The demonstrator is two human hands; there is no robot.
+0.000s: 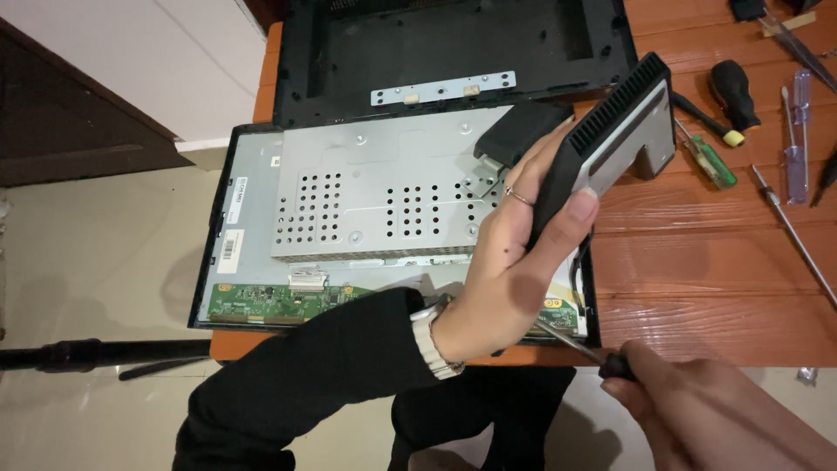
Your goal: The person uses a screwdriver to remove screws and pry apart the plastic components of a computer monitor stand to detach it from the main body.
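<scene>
The left hand [514, 262] is gripping a black stand [610, 131] tight, while the right hand [697, 410] below it is squeezing a screwdriver [582, 349].

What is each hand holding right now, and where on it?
Left hand grips the black vented stand piece at its lower end. Right hand holds a screwdriver by its handle.

The opened monitor [349, 209] lies on the surface [697, 262] at frame centre-left, its removed back cover [453, 44] behind it at the top. Screwdrivers [732, 92] lie scattered at the upper right, the stand piece [610, 131] between.
</scene>
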